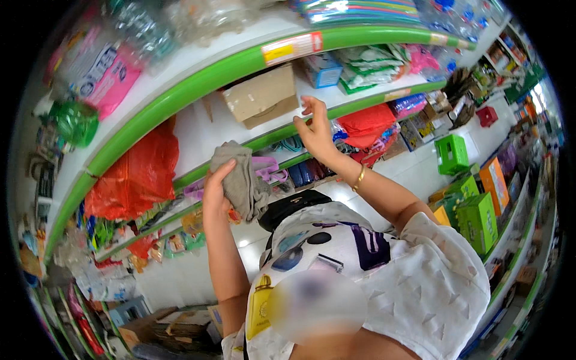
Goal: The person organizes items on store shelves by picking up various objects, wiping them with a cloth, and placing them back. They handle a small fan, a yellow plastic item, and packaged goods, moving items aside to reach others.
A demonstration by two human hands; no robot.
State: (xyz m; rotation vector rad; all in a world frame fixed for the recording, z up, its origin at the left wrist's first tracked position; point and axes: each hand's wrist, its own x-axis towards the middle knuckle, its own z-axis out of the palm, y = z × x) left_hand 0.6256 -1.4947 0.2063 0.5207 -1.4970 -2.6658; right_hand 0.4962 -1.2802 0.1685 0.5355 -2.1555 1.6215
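Observation:
My left hand [219,189] is closed round a bundled grey-brown cloth [240,177], held in front of the middle shelf [202,141]. My right hand [315,132] is raised to the right of it, just in front of an open cardboard box [258,93], with its fingers curved and apart and nothing visible in them. Beside the box on that shelf stand a blue-and-white package [323,69] and white-and-green plastic bags [372,66]. A large red plastic bag [135,174] is at the left of the middle shelf.
Bottles [444,18] and packs line the top shelf. Lower down are a red bundle [365,123] and small goods. A green crate [451,155] stands on the tiled floor [420,168]. Green cartons [477,222] and another shelving row are at the right, flattened cardboard [186,330] at the lower left.

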